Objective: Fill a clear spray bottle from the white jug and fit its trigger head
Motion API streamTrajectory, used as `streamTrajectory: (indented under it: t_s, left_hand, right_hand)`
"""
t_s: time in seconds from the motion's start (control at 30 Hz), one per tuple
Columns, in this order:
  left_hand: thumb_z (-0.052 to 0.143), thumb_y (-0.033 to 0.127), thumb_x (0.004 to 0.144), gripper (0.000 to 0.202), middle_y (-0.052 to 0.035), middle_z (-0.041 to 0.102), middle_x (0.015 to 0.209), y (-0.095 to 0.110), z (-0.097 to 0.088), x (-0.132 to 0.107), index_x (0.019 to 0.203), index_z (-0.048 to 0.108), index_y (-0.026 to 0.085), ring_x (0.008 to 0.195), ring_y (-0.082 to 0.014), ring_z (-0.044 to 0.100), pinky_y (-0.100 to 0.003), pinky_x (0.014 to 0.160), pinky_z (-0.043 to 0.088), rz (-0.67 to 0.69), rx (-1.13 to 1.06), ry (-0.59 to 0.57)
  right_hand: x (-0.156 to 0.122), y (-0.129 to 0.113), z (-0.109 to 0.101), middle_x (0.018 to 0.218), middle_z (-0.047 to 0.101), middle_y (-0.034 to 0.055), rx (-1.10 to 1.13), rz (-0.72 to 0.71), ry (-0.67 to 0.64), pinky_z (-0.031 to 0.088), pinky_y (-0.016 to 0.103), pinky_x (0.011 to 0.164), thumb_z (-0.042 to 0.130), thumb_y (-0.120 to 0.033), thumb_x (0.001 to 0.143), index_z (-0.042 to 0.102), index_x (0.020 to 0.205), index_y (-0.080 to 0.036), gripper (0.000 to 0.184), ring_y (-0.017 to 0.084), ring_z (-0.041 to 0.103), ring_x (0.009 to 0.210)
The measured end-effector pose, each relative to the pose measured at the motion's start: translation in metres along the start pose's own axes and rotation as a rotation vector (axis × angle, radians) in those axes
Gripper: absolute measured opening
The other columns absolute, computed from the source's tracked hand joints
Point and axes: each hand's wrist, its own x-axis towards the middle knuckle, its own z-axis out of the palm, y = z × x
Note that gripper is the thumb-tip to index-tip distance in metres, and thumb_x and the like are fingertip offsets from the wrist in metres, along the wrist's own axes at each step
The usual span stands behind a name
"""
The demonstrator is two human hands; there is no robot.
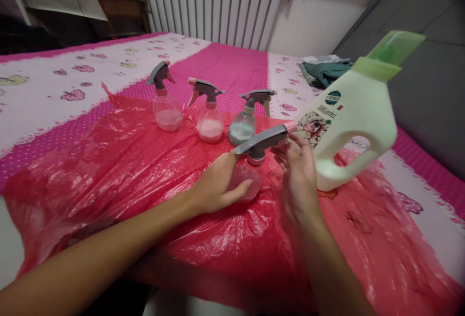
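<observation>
My left hand (221,185) is wrapped round the clear, round body of a spray bottle (256,159) with a grey head, pink collar and pink nozzle. My right hand (298,175) is at the front of that bottle, its curled fingers at the pink nozzle and partly hidden behind it. Beyond the hands stand a pink spray bottle (169,117) at the left, another pink spray bottle (209,129) in the middle and a grey-green spray bottle (242,129), each with foamy liquid inside. Right of my right hand rises a large pale green detergent jug (366,108) with a green cap.
A red plastic sheet (145,175) lies wrinkled under the bottles, over a pink and white patterned bedcover (236,69). Folded clothes (323,71) lie behind the jug. A radiator (207,8) lines the wall, and a grey padded headboard (428,79) stands at the right.
</observation>
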Motion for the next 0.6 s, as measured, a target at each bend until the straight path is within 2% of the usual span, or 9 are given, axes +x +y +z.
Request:
streamTrajectory:
  t_s: [0.07,0.17,0.37,0.6]
  left_hand:
    - [0.060,0.032,0.099,0.058,-0.0181,0.067,0.138,0.000,0.000,0.000,0.152,0.039,0.020,0.124,-0.0367,0.069,-0.053,0.105,0.057,0.003,0.016,0.003]
    - [0.059,0.032,0.099,0.057,-0.0184,0.068,0.136,0.001,0.000,0.000,0.151,0.040,0.020,0.123,-0.0368,0.070,-0.053,0.104,0.057,-0.008,0.017,-0.012]
    - [0.062,0.031,0.098,0.064,-0.0189,0.066,0.141,0.001,0.001,-0.001,0.156,0.034,0.023,0.130,-0.0391,0.067,-0.055,0.106,0.056,-0.034,-0.017,-0.012]
    - [0.064,0.029,0.100,0.093,-0.0177,0.059,0.154,-0.003,0.008,-0.004,0.169,0.003,0.032,0.141,-0.0355,0.061,-0.057,0.116,0.050,-0.095,-0.185,0.058]
  right_hand:
    - [0.002,-0.003,-0.001,0.103,0.075,-0.0010,0.060,-0.067,0.006,0.055,0.040,0.098,0.080,-0.053,0.087,0.067,0.118,-0.030,0.041,0.018,0.073,0.102]
    - [0.002,-0.008,0.000,0.103,0.077,0.0000,-0.015,-0.205,-0.013,0.057,0.035,0.092,0.077,-0.044,0.090,0.073,0.104,-0.027,0.023,0.016,0.073,0.097]
    - [0.000,-0.011,0.001,0.086,0.075,-0.0006,-0.120,-0.274,-0.034,0.057,0.032,0.079,0.078,-0.042,0.090,0.071,0.091,-0.023,0.020,0.016,0.072,0.085]
    - [-0.004,-0.014,-0.001,0.083,0.067,-0.0018,-0.246,-0.369,-0.022,0.051,0.031,0.076,0.074,-0.036,0.094,0.067,0.090,-0.022,0.016,0.014,0.064,0.080]
